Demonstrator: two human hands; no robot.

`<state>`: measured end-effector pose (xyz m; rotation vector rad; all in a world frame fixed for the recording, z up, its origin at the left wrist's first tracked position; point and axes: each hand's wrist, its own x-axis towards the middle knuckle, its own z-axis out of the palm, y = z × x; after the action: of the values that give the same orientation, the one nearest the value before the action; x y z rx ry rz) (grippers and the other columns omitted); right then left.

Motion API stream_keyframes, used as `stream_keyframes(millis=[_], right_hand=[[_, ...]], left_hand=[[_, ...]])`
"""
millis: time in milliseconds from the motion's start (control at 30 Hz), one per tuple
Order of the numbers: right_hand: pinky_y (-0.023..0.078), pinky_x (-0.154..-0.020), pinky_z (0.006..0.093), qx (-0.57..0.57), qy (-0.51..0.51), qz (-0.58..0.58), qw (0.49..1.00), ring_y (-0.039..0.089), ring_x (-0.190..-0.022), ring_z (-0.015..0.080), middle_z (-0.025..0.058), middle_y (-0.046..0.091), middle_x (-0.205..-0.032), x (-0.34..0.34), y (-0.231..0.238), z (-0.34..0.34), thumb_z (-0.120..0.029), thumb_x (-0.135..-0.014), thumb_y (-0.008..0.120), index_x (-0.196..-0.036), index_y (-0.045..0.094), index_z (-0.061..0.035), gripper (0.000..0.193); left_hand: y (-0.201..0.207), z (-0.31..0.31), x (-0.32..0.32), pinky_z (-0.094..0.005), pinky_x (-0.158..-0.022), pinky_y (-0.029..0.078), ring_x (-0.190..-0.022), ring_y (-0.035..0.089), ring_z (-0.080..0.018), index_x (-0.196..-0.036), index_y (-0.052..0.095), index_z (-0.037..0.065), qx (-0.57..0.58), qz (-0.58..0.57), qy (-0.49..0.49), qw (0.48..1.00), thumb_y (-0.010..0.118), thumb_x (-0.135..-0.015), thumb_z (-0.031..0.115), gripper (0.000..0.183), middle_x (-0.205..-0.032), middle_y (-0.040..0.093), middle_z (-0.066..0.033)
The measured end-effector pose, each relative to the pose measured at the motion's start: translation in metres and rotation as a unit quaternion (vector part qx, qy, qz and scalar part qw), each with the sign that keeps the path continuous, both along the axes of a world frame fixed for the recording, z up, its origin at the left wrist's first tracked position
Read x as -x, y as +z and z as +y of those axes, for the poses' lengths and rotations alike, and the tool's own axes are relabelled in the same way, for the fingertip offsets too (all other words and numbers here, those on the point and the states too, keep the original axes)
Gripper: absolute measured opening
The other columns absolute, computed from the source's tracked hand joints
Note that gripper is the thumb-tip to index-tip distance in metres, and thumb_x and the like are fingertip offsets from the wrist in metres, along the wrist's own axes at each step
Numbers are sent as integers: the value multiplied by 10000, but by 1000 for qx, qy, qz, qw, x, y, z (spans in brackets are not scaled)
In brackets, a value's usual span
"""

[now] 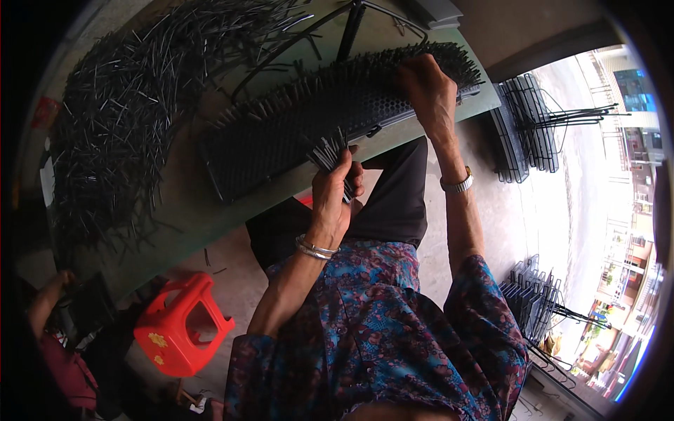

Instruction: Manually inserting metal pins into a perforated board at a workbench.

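A long black perforated panel (246,156) lies slantwise on the table in front of me. Thin dark sticks (281,95) stand upright in rows of its holes, along the far side and densely at the right end. My left hand (335,181) is closed around a bundle of short dark sticks (326,151) just off the panel's near edge, their ends fanning out over it. Over the right part of the panel, my right hand (430,84) has its fingers pressed together among the standing sticks. What those fingertips pinch is hidden.
A large heap of loose dark sticks (133,105) covers the table's left side. Behind the panel stands a black metal frame (351,31). A red plastic stool (184,324) is below left, near another person's arm (45,305). Black wire racks (526,126) stand on the floor at right.
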<state>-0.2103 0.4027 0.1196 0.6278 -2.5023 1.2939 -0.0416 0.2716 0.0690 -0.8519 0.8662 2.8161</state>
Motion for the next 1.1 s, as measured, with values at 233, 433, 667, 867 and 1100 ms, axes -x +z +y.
stream_keyframes(millis=[233,433,667,867,1100], right_hand=[[503,-661,248,-2,22,-15,1000,668,-777,111,79,688,-828,9,2,2,-96,-914,606,-995,612,-8,120],[496,-667,252,-21,27,-10,999,657,-760,116,86,681,-804,17,0,-1,-95,-905,609,-1005,609,-6,133],[507,-711,343,-167,-19,170,971,645,-821,256,108,633,-961,17,-10,-9,-174,-893,616,-1031,653,-78,172],[503,-746,363,-211,-40,208,954,622,-902,265,92,623,-1006,7,-16,-7,-207,-890,633,-1050,680,-99,198],[461,-658,246,-34,197,-290,936,563,-724,81,31,631,-745,-40,7,-8,-228,-915,654,-1042,662,13,272]], left_hand=[[5,1,0,-192,-476,342,-587,476,-52,-1091,633,22,43,21,-12,999,640,-934,263,288,-727,587,-12],[7,-1,-2,-190,-460,336,-583,502,-49,-1060,646,28,37,-6,-5,999,645,-917,235,251,-748,632,-42],[10,-1,-2,-191,-434,336,-568,530,-61,-1011,660,25,29,-6,6,1000,646,-913,223,222,-763,653,-69],[15,-2,1,-192,-432,339,-577,537,-70,-1002,674,19,35,-10,-2,999,651,-911,212,215,-786,671,-90],[11,-2,5,-186,-440,340,-615,561,-84,-1020,672,43,48,9,-23,999,668,-903,227,218,-811,694,-96]])
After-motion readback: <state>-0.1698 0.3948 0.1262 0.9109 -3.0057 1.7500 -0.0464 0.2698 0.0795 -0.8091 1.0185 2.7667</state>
